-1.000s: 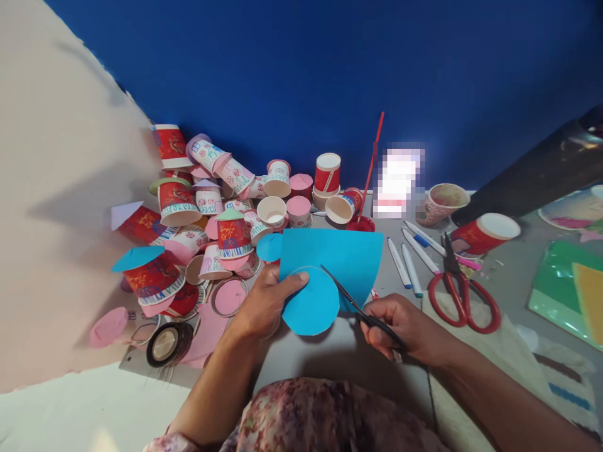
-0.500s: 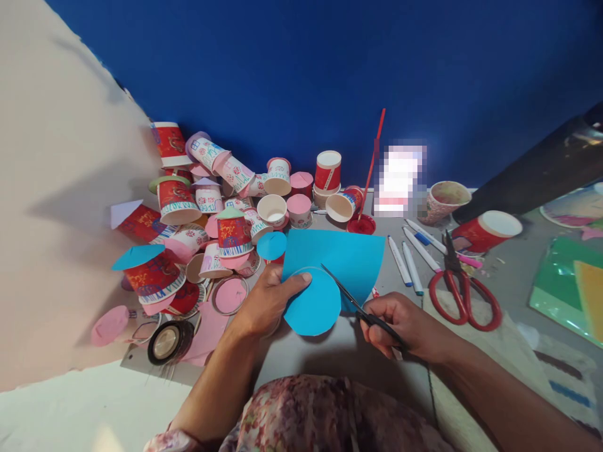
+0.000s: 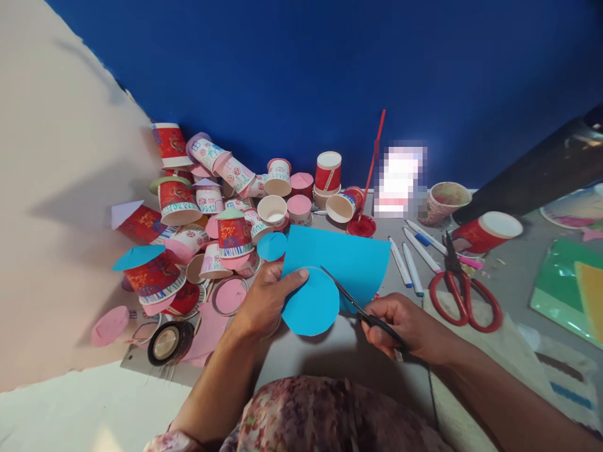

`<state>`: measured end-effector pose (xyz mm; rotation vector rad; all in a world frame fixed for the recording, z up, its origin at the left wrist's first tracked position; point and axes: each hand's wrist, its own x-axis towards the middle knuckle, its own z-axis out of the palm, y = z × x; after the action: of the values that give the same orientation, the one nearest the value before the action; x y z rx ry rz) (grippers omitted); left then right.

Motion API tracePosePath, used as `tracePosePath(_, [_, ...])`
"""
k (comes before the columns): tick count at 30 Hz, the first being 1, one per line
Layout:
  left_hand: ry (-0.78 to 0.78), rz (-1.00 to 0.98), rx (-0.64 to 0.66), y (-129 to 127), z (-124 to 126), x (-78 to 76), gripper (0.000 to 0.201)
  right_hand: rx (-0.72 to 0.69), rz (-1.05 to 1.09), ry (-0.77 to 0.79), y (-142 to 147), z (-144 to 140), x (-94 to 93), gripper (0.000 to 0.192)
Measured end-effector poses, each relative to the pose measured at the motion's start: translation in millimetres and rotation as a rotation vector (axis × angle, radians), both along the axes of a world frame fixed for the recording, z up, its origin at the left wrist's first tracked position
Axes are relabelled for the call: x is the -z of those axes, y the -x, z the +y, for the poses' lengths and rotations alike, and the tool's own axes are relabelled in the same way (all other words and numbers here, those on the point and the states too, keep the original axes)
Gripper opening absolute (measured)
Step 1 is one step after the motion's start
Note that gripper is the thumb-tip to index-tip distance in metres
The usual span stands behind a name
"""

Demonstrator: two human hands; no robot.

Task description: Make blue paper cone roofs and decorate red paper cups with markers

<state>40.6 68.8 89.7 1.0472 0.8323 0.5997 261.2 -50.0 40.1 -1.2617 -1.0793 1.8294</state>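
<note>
My left hand pinches the blue paper above the worktop, thumb on its round part. My right hand grips black scissors, blades in the paper.

No legible text, brand, number or sign in this view. Red paper cups on the far left of the counter carry printed patterns and drawn marks — none resolve into letters. Card at the far wall is blurred out — unreadable.
</note>
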Motion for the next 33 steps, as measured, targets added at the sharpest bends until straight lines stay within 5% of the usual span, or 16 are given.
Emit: tracePosePath(33, [0.046, 0.04, 0.044, 3.8, 1.4, -2.7, 0.036, -0.03, 0.047, 0.066, -1.5, -0.2, 2.1, 0.056])
